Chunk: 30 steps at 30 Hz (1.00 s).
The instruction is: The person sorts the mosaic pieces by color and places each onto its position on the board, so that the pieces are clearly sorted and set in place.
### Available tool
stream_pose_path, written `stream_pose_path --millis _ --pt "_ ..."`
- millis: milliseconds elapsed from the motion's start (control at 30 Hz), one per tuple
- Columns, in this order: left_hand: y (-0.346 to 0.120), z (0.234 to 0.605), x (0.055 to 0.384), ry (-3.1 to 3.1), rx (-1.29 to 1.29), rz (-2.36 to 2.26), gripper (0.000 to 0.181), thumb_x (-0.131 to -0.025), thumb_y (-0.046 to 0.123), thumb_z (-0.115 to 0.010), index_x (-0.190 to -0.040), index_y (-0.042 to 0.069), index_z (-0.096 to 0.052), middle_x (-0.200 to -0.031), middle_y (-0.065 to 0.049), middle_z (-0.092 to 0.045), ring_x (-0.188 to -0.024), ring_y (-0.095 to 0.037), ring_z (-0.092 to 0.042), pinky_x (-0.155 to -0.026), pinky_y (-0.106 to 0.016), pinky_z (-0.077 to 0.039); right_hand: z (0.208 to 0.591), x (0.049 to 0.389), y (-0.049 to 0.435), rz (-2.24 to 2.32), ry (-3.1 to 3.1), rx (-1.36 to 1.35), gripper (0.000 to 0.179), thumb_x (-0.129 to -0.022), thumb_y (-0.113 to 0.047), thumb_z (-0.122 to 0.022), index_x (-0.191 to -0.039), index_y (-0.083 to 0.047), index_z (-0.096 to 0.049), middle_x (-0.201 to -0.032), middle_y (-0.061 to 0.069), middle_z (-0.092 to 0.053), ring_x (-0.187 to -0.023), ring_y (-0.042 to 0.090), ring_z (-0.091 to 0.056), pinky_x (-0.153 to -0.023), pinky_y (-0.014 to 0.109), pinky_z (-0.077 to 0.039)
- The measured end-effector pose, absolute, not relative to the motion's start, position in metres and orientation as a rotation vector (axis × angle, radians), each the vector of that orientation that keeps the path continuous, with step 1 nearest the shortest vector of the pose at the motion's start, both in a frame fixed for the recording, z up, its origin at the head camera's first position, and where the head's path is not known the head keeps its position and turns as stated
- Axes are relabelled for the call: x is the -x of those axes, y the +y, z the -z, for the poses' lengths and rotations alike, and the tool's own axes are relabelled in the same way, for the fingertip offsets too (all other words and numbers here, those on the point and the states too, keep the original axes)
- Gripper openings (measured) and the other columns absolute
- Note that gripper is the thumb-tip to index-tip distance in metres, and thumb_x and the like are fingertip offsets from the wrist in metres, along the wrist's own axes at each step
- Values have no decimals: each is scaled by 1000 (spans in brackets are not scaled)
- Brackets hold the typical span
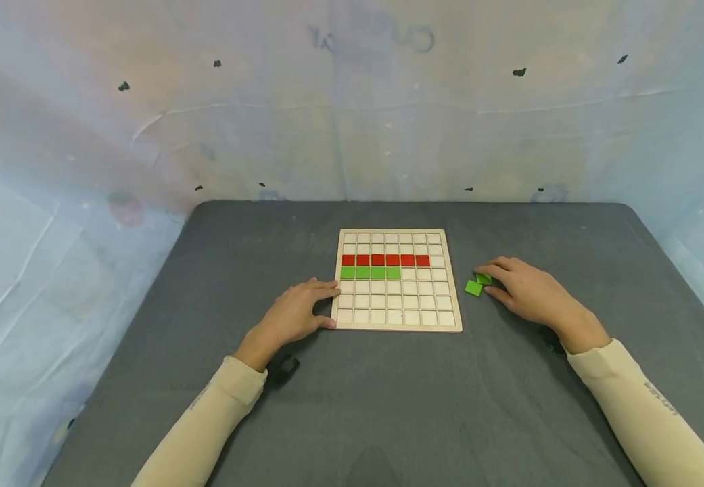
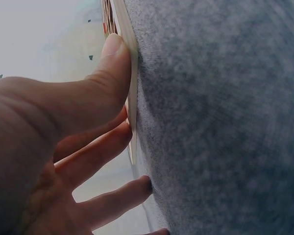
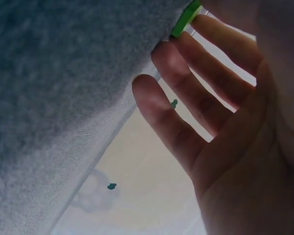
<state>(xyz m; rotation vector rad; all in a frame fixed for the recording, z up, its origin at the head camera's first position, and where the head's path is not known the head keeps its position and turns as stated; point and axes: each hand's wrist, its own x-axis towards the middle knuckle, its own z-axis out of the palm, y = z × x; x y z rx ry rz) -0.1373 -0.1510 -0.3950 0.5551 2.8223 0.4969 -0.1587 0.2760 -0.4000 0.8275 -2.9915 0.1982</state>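
Observation:
A wooden grid board [image 1: 411,331] lies on the table, with a row of several red tiles [image 1: 378,260] and below it a row of several green tiles [image 1: 377,272]. My left hand [image 1: 293,311] rests at the board's left edge, thumb by the near corner. In the left wrist view the thumb and fingers touch the board's pale side [image 2: 132,98]. Right of the board, my right hand [image 1: 528,291] pinches a green tile [image 1: 483,278] between thumb and fingertips. Just beside it another green tile [image 1: 473,288] lies flat. The right wrist view shows green tile edges [image 3: 183,22] by the fingertips.
The dark grey table [image 1: 376,399] extends around the board. Behind it hangs a pale sheet [image 1: 352,135] with small dark marks. A dark strap piece [image 1: 283,371] sits under the left wrist.

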Motion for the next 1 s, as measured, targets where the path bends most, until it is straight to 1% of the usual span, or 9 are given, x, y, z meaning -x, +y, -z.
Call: stream_pose_path --millis 300,700,1000 --pt "-151 395 139 2823 -560 -482 71 -80 36 -82 -144 20 -55 -156 4 -45 -148 -34 -35 -114 -68 -31 400 159 277 -224 -3001 -804 37 -96 -16 -67 -132 -10 -63 -123 15 -64 -109 33 -63 -84 53 -54" --pt "-151 397 141 2824 -567 -485 71 -81 37 -81 -145 21 -54 -156 4 -45 -148 -34 -35 -115 -65 -32 401 159 279 -242 -2967 -816 34 -95 -12 -67 -129 -10 -65 -118 13 -65 -105 32 -63 -81 51 -55" --pt "-151 397 140 2827 -579 -481 71 -81 36 -81 -145 19 -54 -156 2 -45 -148 -35 -36 -115 -66 -32 402 160 280 -272 -2963 -822 33 -95 -11 -67 -127 -11 -66 -116 13 -65 -103 31 -63 -80 51 -55"
